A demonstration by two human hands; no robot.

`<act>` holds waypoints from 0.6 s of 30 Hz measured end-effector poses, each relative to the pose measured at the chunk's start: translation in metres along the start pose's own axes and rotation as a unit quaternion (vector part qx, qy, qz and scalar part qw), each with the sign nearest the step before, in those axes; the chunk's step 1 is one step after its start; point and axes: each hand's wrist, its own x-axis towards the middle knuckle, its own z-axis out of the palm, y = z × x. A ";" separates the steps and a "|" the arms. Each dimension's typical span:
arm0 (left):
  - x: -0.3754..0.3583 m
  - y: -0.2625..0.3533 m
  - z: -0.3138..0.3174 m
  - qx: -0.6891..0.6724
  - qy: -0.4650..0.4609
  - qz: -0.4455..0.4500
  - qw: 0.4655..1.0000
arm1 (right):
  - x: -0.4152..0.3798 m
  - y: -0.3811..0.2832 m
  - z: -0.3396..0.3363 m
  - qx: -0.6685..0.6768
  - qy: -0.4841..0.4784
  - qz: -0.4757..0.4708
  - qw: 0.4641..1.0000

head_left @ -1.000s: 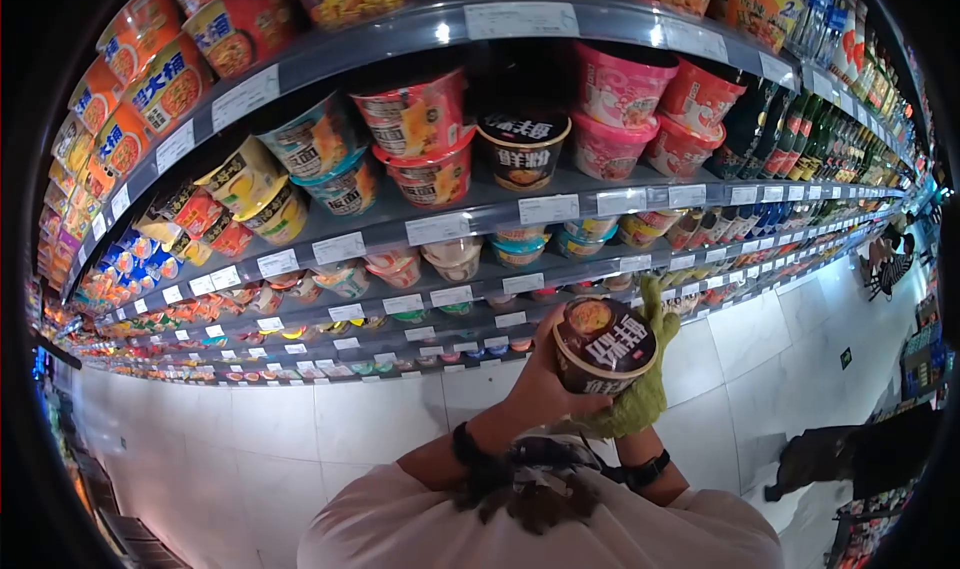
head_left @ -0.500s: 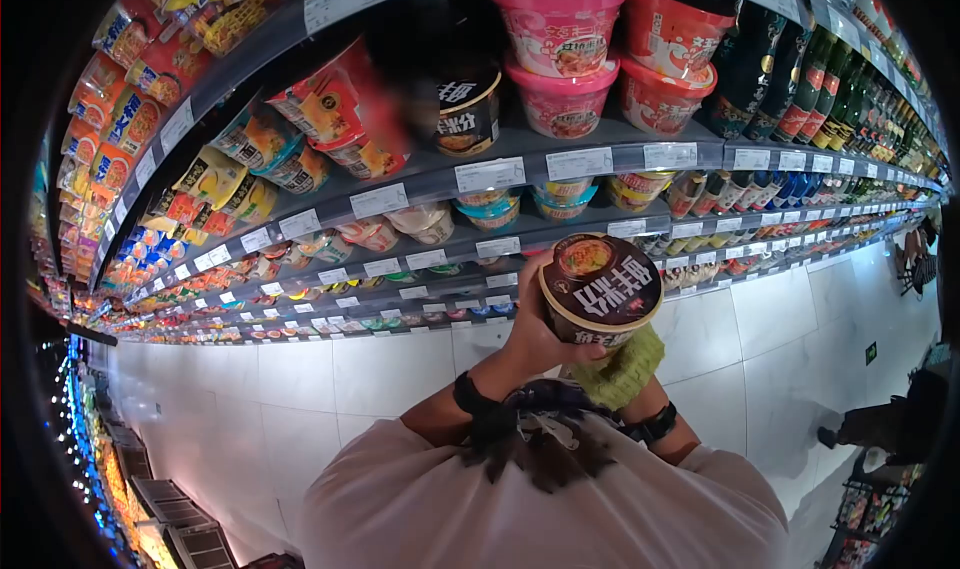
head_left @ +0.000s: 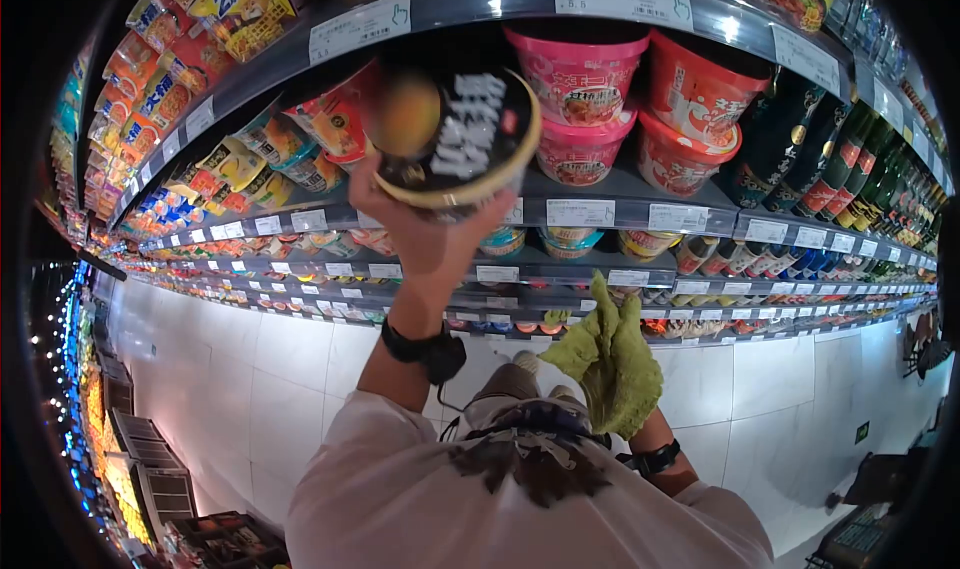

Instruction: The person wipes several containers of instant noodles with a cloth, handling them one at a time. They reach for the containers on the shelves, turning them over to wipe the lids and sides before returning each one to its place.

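Observation:
My left hand (head_left: 425, 234) grips a black noodle bowl (head_left: 470, 134) with a gold rim and white lettering, from below and the side. The bowl is tilted, its lid facing me, in front of the upper shelf's gap between red and pink tubs. Motion blurs part of the lid. Lower and to the right, apart from the bowl, a fuzzy green cloth (head_left: 620, 369) covers my right hand; its fingers are hidden, but the cloth stays bunched in it. Next to the held bowl stand stacked pink tubs (head_left: 580, 89) and red-and-white tubs (head_left: 700, 99).
The shelf edge (head_left: 620, 214) carries price tags, with more tubs on shelves below. Dark bottles (head_left: 830, 169) line the right side; packaged noodles (head_left: 160, 99) fill the left. An upper shelf edge (head_left: 500, 4) overhangs the bowl. White floor tiles (head_left: 290, 359) lie below.
My left hand has carried the bowl up and left, from in front of my chest to the upper shelf. The right hand with the green cloth has parted from the bowl.

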 end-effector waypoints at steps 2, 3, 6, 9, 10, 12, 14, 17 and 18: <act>0.025 0.004 0.011 -0.008 0.042 -0.045 0.998 | 0.006 -0.004 -0.003 -0.011 0.012 0.002 1.000; 0.035 0.001 0.016 -0.011 0.053 -0.051 0.997 | 0.009 -0.007 -0.004 -0.019 0.018 0.002 1.000; 0.054 -0.015 0.029 0.024 0.089 -0.032 0.995 | 0.017 -0.015 -0.003 -0.043 0.039 -0.008 0.998; 0.059 -0.037 0.031 0.065 0.080 -0.072 0.992 | 0.016 -0.024 -0.004 -0.076 0.058 -0.080 0.992; 0.059 -0.043 0.034 0.062 0.084 -0.077 0.992 | 0.019 -0.027 -0.004 -0.082 0.062 -0.080 0.991; 0.061 -0.047 0.038 0.203 0.080 -0.041 0.975 | 0.029 -0.031 -0.006 -0.176 0.194 -0.120 0.958; 0.065 -0.053 0.042 0.181 0.069 -0.040 0.980 | 0.037 -0.030 -0.021 -0.239 0.222 -0.148 0.934; 0.071 -0.056 0.044 0.179 0.046 -0.061 0.981 | 0.047 -0.022 -0.042 -0.738 0.191 -0.345 0.548; 0.071 -0.057 0.044 0.181 0.046 -0.062 0.980 | 0.052 -0.019 -0.043 -0.762 0.189 -0.369 0.498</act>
